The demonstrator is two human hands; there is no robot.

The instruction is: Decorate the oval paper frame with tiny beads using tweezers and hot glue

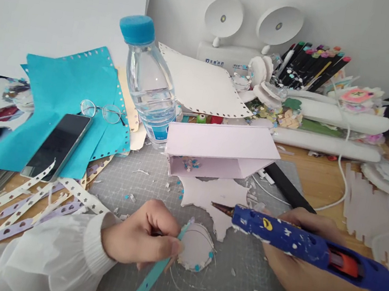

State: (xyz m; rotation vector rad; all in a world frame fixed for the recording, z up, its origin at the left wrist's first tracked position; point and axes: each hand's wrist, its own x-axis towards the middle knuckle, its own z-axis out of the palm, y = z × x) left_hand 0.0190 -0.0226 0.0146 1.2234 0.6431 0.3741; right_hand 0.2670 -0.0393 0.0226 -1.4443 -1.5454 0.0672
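Thumb and fingers of my left hand [146, 237] pinch a teal paper strip [147, 283] at the left edge of a round white disc [197, 245]. Small blue pieces and thin glue threads cling to the disc's rim. My right hand [303, 261] is wrapped round a blue glue gun [283, 238], whose dark nozzle points left, above and to the right of the disc. A white jagged-edged sheet [205, 194] lies just behind the disc, under the nozzle. Whether my left hand also grips the disc cannot be made out.
Behind the grey cutting mat [119, 178] stand an open pale box [217, 142] and a water bottle [152, 85]. A phone [60, 144] and glasses [111, 113] rest on blue paper at left. A white cable [343, 159] runs at right.
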